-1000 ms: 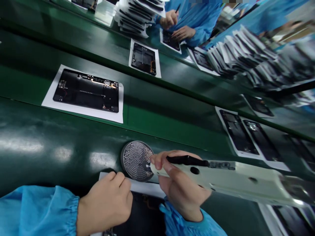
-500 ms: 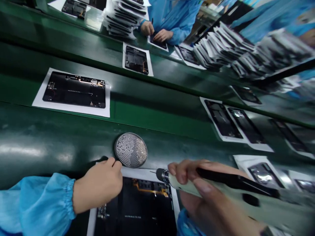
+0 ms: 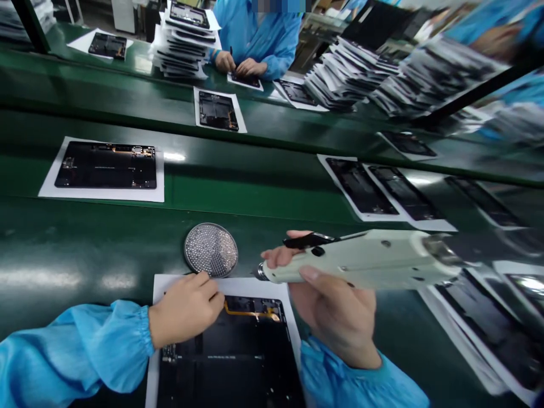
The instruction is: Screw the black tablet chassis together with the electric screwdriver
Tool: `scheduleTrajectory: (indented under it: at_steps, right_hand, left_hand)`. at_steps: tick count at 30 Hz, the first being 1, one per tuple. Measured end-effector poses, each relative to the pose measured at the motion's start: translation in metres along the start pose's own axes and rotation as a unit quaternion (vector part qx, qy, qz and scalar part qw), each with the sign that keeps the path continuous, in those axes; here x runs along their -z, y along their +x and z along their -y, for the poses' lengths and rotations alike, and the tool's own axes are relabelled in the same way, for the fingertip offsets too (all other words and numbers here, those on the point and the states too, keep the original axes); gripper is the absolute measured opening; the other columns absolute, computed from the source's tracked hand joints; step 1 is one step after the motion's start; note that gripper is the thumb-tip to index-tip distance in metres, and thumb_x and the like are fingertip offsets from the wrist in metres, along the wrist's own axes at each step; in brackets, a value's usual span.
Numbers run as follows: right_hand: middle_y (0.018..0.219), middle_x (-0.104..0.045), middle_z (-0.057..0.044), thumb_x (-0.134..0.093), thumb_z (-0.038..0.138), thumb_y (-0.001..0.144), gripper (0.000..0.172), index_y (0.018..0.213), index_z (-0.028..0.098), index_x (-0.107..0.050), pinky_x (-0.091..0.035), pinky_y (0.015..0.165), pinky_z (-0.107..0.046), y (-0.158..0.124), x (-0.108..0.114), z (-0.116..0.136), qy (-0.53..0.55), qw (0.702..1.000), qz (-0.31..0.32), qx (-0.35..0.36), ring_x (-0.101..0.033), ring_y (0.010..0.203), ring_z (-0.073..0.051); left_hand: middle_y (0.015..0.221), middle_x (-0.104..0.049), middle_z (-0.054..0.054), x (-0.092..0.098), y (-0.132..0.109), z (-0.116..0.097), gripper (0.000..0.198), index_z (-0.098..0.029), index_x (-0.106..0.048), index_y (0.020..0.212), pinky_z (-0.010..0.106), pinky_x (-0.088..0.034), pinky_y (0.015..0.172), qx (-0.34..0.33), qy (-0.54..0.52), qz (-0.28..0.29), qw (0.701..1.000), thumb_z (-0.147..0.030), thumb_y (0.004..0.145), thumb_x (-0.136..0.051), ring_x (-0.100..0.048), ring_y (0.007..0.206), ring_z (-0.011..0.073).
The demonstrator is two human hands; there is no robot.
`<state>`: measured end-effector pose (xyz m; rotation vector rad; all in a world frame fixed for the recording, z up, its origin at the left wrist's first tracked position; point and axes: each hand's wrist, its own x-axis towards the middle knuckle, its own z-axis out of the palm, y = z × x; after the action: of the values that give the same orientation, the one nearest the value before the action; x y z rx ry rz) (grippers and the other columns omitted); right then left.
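Observation:
My right hand [image 3: 335, 317] is wrapped round a pale green electric screwdriver [image 3: 361, 258], lying nearly level with its tip pointing left. My left hand [image 3: 187, 306] is closed, its fingers curled over the upper left of a black tablet housing [image 3: 238, 362]; whatever they pinch is hidden. An orange flex cable [image 3: 250, 313] runs along the housing's upper edge. White paper [image 3: 187, 279] lies under it. Just beyond my left fingers is a round dimpled screw tray [image 3: 211, 249], with small screws over part of it. The screwdriver's tip is to the right of the tray, above the paper.
Another housing [image 3: 106, 164] lies on paper along the green conveyor [image 3: 238, 198]. Several more [image 3: 361, 187] lie to the right. Opposite, a person in blue [image 3: 259, 39] works on a housing, between paper-layered stacks [image 3: 182, 45]. More housings [image 3: 488, 323] rest at the near right.
The screwdriver has swung to a more level pose and its tip has moved up and slightly left. My left hand has shifted slightly right over the housing. The whole view has shifted.

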<state>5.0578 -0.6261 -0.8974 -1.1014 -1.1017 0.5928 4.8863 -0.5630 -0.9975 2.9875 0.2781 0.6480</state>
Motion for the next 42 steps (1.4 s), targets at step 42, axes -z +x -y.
scheduleTrajectory:
  at_steps: [42]
  right_hand:
    - [0.063, -0.057, 0.003, -0.065, 0.016, 0.088, 0.016, 0.101, 0.025, -0.068, -0.052, 0.059, -0.032, -0.038, -0.023, -0.031, 0.02, 0.996, 0.086, 0.007, -0.055, 0.056, -0.014]
  left_hand:
    - [0.09, -0.064, 0.011, -0.002, -0.014, -0.011, 0.024, -0.009, -0.069, 0.083, 0.038, -0.041, 0.065, -0.019, 0.007, -0.088, 0.996, -0.014, 0.095, -0.05, -0.058, 0.08, 0.0245]
